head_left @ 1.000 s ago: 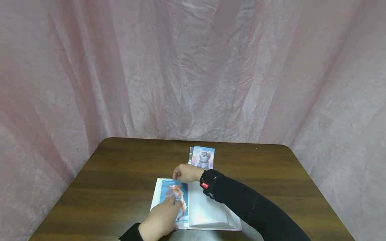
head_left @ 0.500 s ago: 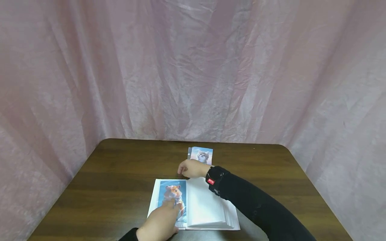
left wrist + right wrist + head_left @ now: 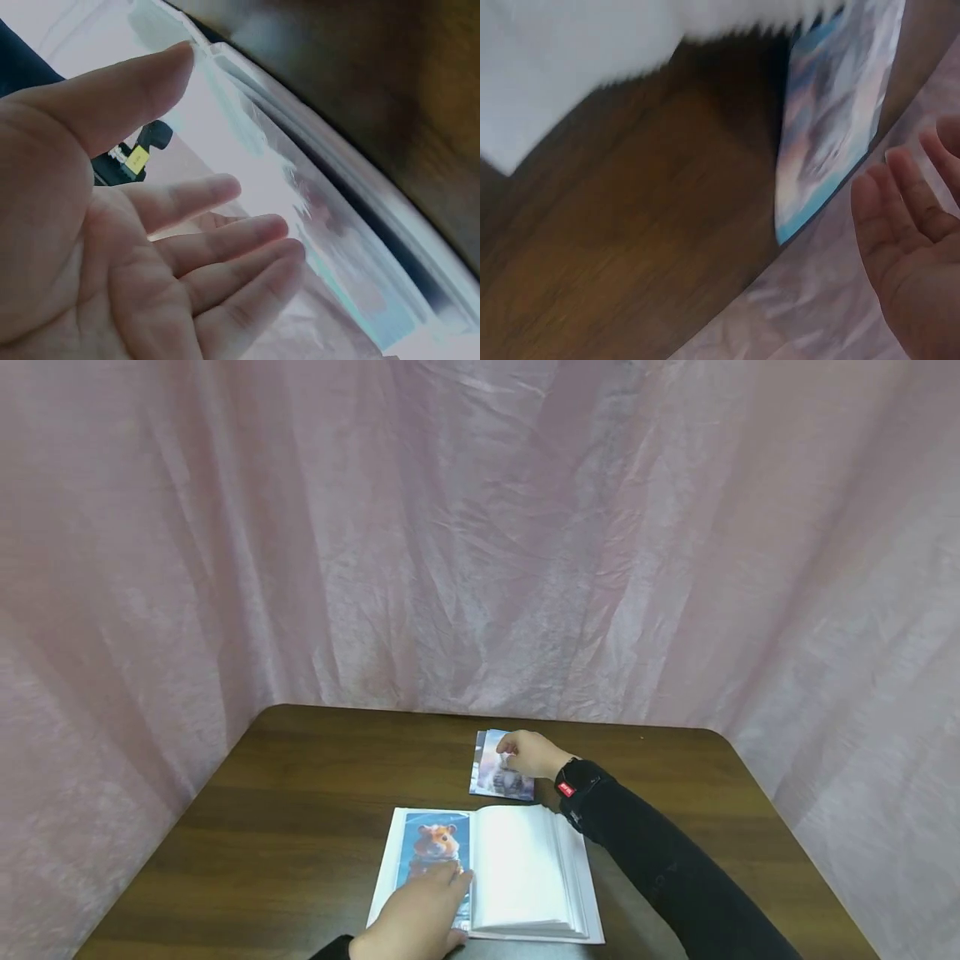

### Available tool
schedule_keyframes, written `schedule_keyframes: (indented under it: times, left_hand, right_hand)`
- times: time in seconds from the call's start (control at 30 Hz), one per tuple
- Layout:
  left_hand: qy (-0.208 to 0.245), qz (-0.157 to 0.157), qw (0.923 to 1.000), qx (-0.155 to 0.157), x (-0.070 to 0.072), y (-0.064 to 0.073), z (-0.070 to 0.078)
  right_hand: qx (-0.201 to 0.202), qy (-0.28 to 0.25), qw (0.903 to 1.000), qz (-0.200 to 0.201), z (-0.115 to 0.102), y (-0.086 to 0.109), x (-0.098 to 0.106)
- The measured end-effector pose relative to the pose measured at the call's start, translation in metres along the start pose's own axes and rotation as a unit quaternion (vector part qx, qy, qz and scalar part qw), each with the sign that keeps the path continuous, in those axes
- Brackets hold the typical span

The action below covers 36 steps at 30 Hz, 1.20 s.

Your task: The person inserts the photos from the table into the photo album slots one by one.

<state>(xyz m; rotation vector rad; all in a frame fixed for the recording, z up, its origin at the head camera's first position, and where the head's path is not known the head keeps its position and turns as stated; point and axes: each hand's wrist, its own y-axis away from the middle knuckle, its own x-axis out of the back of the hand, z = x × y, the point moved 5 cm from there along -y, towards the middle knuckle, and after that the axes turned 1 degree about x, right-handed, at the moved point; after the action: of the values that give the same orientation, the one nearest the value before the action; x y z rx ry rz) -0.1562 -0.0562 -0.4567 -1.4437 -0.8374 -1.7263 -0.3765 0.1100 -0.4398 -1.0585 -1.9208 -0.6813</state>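
A photo album (image 3: 521, 868) lies spread near the front of the table, with a blank white page on the right. Its left page carries a hamster picture (image 3: 437, 839), partly covered by my left hand (image 3: 414, 912), whose extended fingers rest on it. In the left wrist view the fingers (image 3: 247, 241) are spread and loosely bent beside the album's edge. Beyond the album, my right hand (image 3: 534, 754) hovers over a kitten picture (image 3: 491, 779), hiding part of it. The right wrist view has its fingers (image 3: 911, 180) gently bent, apart from the picture and holding nothing.
Another picture (image 3: 477, 752) peeks out under the kitten picture's left side. The brown wooden table (image 3: 322, 827) has rounded back corners. Behind it hangs a pink curtain (image 3: 480, 543).
My right hand has left the top of the album's left page and moved away and to the right, over the kitten picture. My left hand stays on the hamster page.
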Motion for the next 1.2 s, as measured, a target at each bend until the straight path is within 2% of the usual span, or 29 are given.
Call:
schedule_keyframes:
  times: [0.2,0.37,0.5,0.63,0.73,1.03,1.2]
  left_hand:
    - [-0.017,0.002,0.9997,-0.018,-0.002,-0.008,0.011]
    - [-0.046,0.016,0.9973,-0.056,-0.004,-0.011,0.021]
    - [-0.034,-0.001,0.9964,-0.078,-0.007,-0.016,0.027]
    - [-0.008,-0.026,0.9957,-0.089,-0.008,-0.02,0.03]
    - [-0.005,-0.027,0.9946,-0.1,-0.009,-0.022,0.033]
    - [-0.012,-0.006,0.9909,-0.134,-0.012,-0.025,0.037]
    - [-0.003,-0.001,0.9906,-0.137,-0.011,-0.024,0.037]
  right_hand:
    - [-0.024,0.016,0.9993,0.023,0.028,-0.003,0.008]
    - [-0.015,0.031,0.9989,0.033,0.048,-0.004,0.005]
    - [-0.03,0.041,0.9978,0.043,0.059,-0.005,0.002]
    - [-0.054,0.041,0.9965,0.05,0.06,-0.008,0.001]
    - [-0.061,0.046,0.9962,0.043,0.061,-0.011,0.0]
    - [-0.082,0.026,0.9963,0.0,0.064,-0.012,-0.002]
    - [-0.065,0.04,0.9971,0.004,0.065,-0.015,-0.001]
